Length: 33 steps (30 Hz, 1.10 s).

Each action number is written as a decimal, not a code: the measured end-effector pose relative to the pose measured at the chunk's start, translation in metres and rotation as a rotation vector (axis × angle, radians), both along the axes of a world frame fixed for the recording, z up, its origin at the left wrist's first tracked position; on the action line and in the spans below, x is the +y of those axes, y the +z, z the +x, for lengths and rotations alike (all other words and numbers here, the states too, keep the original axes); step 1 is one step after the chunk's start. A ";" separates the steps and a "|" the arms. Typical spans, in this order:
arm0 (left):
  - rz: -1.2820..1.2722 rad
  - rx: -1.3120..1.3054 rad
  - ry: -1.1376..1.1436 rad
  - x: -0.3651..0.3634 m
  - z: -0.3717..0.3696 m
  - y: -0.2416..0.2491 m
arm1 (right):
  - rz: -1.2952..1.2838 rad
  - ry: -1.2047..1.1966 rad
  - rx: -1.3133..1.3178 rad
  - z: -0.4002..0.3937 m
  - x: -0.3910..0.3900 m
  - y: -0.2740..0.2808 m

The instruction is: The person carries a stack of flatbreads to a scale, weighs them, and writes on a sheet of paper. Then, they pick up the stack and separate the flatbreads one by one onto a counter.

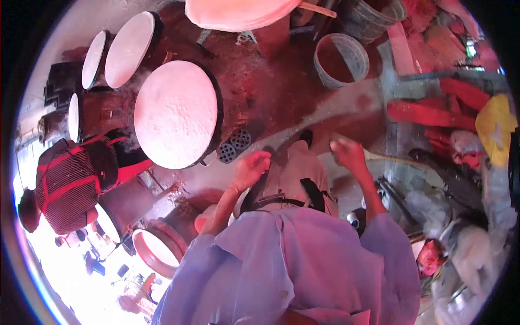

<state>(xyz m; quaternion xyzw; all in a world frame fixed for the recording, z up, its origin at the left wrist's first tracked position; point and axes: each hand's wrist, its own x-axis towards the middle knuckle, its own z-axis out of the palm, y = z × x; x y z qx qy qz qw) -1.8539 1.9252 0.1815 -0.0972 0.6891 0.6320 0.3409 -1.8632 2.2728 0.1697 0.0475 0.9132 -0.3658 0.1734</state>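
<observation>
My left hand (252, 169) is held in front of my body, its fingers curled in, and I see nothing in it. Just beyond it on the floor are black discs full of holes (235, 145), which look like coal briquettes. A large round pan or drum top with a pale, whitish surface (176, 114) stands to the left of them. My right hand (349, 155) is raised on the other side, fingers also bent inward with nothing visible between them. A thin tan stick or hose (398, 158) runs behind its wrist. Neither hand touches these things.
More round pale tops (130, 50) line the left, near a person in a striped top (67, 187). Ahead stand another round top (238, 12), a bucket (342, 59) and a larger bin (374, 19). Clothes and a yellow item (495, 130) lie at right.
</observation>
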 end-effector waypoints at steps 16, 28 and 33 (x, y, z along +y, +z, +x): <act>0.269 0.016 0.412 0.044 -0.184 0.001 | -1.215 -0.818 -0.416 -0.372 -0.035 -0.018; 0.746 -0.145 0.824 0.084 -0.306 -0.031 | -1.307 -0.815 -0.370 -0.426 -0.040 -0.016; 1.115 -0.102 1.037 0.112 -0.343 -0.010 | -1.283 -0.816 -0.402 -0.428 -0.040 0.027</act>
